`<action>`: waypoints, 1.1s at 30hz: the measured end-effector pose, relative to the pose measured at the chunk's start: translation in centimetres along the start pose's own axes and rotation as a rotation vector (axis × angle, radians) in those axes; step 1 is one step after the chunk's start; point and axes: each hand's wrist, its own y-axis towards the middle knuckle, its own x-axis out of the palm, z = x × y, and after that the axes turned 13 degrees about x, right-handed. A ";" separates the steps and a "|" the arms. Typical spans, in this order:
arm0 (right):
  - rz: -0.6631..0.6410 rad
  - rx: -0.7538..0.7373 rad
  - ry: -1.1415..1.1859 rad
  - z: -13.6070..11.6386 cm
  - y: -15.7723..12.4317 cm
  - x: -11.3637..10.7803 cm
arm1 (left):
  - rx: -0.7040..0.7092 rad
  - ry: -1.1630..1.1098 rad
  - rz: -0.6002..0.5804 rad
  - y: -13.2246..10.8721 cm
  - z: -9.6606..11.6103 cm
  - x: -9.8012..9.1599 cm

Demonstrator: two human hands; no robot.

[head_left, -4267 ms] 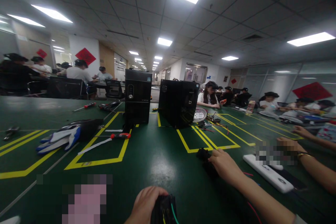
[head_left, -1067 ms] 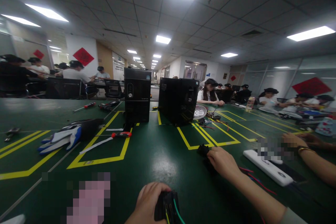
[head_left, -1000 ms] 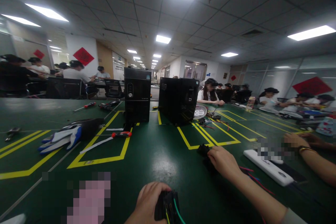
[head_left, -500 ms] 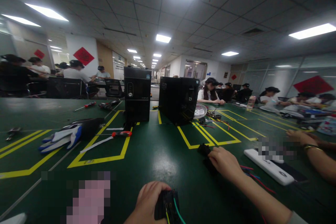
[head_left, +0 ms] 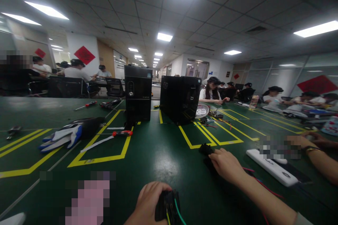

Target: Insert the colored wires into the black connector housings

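Observation:
My left hand (head_left: 148,200) is at the bottom middle, its fingers wrapped round a black block-shaped part (head_left: 169,202) with green and yellow wires running from it. What kind of part it is I cannot make out. Farther right, my right hand (head_left: 227,166) reaches over the table, fingers closed on a small black object (head_left: 206,149) that pokes out past the fingertips. Its kind is also unclear, and the hand hides part of it. Red wires (head_left: 261,182) lie beside and partly under my right forearm.
Two black computer cases (head_left: 138,95) stand on the green table (head_left: 163,140). Leftward are a red-handled screwdriver (head_left: 123,133) and work gloves (head_left: 66,137). At right lies a white power strip (head_left: 271,167), near a co-worker's hands (head_left: 306,144). A white basket (head_left: 202,110) sits behind.
Both my hands keep their places and grips. The red wires by my right forearm have shifted slightly. A person across the table has moved their hands.

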 end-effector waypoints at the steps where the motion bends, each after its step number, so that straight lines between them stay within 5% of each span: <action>1: -0.008 -0.001 0.004 0.1 0.1 0.0 | -0.005 0.000 0.005 0.0 0.0 0.0; 14: -0.103 0.047 0.114 4.4 -1.6 -1.2 | 0.014 0.032 -0.023 0.3 0.1 -0.2; 23: -0.109 0.055 0.175 3.6 -1.7 -1.4 | 0.012 0.041 -0.027 0.3 0.0 -0.2; 28: -0.080 0.085 0.253 2.9 1.7 -4.3 | 0.031 0.050 -0.064 0.4 -0.8 -0.3; 33: -0.133 0.124 0.346 -0.9 8.8 -4.7 | 0.012 0.053 -0.114 1.1 -1.3 -0.3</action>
